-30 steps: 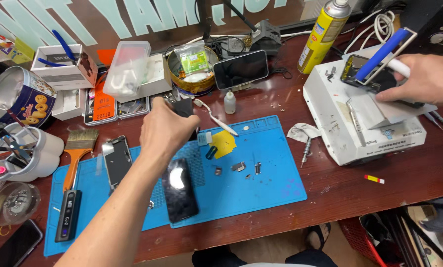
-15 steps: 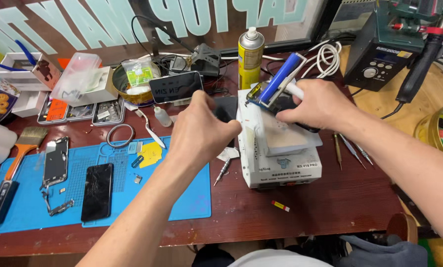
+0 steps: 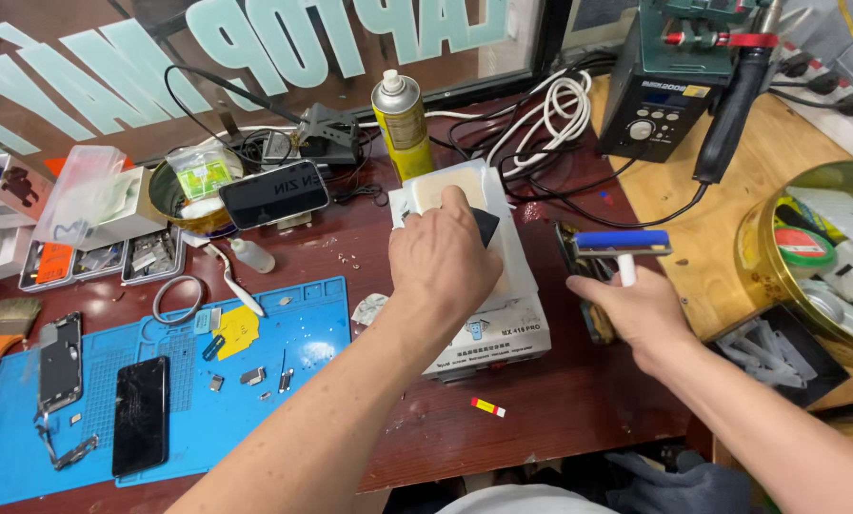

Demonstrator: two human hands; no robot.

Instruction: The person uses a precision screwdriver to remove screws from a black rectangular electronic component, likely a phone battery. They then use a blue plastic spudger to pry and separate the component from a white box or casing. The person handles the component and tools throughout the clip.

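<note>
The left hand (image 3: 443, 255), which was over the blue mat (image 3: 284, 381) a moment ago, now presses a dark pad (image 3: 485, 227) onto the white heating machine (image 3: 484, 324). The right hand (image 3: 633, 309), its grip closed round a blue-headed roller (image 3: 623, 246), has dropped to the counter (image 3: 560, 409) beside it.

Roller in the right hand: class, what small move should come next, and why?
Probably bring the roller left onto the white machine. The right hand holds it beside the machine, off the plate, while the left hand presses a dark piece flat on top.
</note>
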